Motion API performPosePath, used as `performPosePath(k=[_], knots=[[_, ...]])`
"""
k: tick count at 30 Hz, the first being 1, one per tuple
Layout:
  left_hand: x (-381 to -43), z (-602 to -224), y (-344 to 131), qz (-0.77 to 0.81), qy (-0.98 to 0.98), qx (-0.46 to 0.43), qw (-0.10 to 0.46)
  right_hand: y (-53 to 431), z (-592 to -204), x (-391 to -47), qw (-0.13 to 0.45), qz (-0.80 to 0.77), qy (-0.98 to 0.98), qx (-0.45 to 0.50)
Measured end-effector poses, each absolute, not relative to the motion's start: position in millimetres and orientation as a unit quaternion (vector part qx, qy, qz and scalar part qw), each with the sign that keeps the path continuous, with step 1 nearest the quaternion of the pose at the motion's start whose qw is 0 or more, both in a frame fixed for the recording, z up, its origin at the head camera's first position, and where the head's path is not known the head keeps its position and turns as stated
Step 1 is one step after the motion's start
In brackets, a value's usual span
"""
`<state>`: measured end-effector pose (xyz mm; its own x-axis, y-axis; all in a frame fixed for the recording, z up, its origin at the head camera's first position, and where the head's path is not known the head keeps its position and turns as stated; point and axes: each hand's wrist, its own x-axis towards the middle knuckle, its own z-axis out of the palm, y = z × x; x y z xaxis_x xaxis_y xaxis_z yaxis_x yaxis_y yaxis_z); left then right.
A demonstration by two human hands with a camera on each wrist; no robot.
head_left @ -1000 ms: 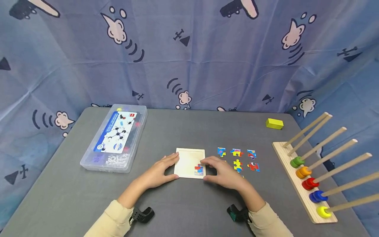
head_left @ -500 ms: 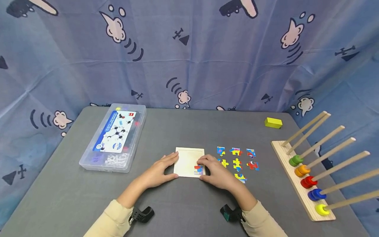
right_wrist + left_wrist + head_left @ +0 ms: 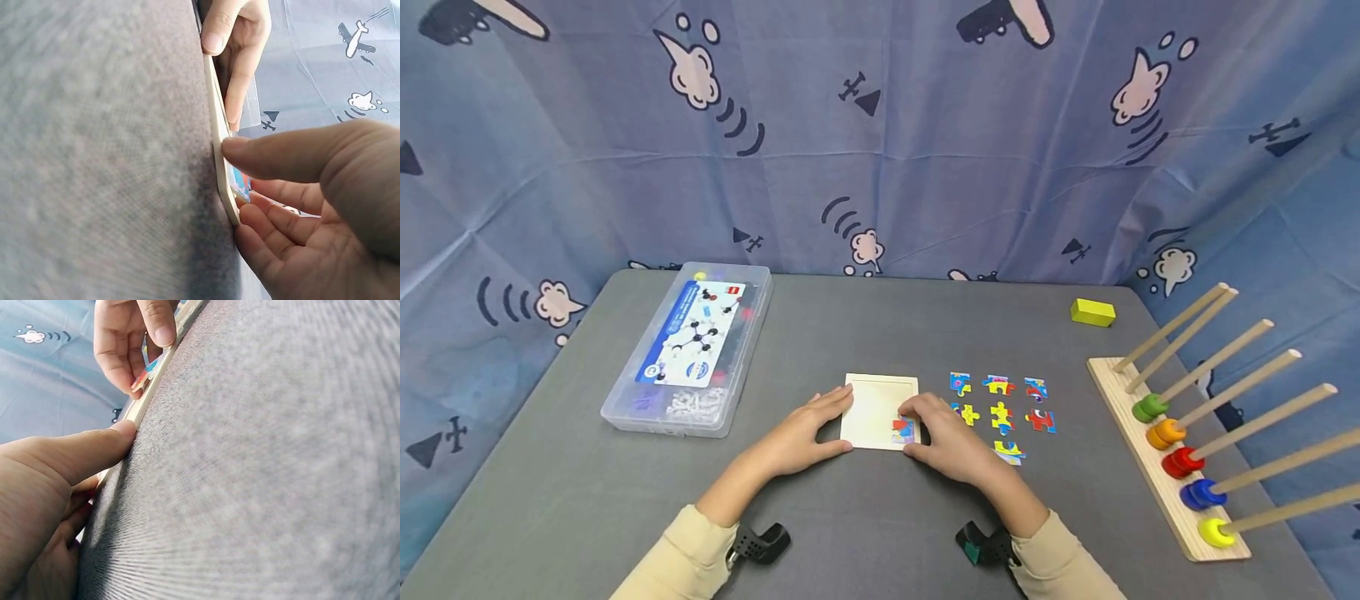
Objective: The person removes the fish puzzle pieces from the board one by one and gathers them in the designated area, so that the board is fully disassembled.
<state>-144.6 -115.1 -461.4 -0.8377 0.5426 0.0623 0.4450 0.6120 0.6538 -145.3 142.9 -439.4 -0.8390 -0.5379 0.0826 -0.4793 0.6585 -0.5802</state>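
A shallow square wooden puzzle tray (image 3: 868,412) lies flat on the grey table. My left hand (image 3: 805,432) holds its left side, fingers along the edge and thumb at the near corner. In the tray's near right corner sits a red and blue jigsaw piece (image 3: 903,430), which looks slightly tilted in the right wrist view. My right hand (image 3: 951,437) has its fingertips on this piece, and its thumb (image 3: 240,150) lies against the tray's near edge. Several loose jigsaw pieces (image 3: 1002,417) lie in rows right of the tray, one partly behind the right hand.
A clear plastic case (image 3: 688,350) with a molecule label stands at the left. On the right is a wooden peg board (image 3: 1165,467) with coloured rings and tall slanting pegs. A yellow block (image 3: 1093,312) lies at the back right, before a blue patterned curtain (image 3: 880,133).
My right hand has shifted slightly left over the tray, uncovering more of the loose pieces behind it. The left hand stays on the tray's left side.
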Motion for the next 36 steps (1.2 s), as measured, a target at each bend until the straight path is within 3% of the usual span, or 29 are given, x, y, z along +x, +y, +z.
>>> performPosePath(k=[24, 36], knots=[[-145.0, -460.8, -114.1, 0.341, 0.896, 0.277, 0.071, 146.1, -438.4, -147.6, 0.041, -0.305, 0.910, -0.278], [-143.7, -459.2, -115.2, 0.341, 0.894, 0.281, 0.071, 181.3, -428.2, -145.0, 0.050, -0.340, 0.901, -0.265]])
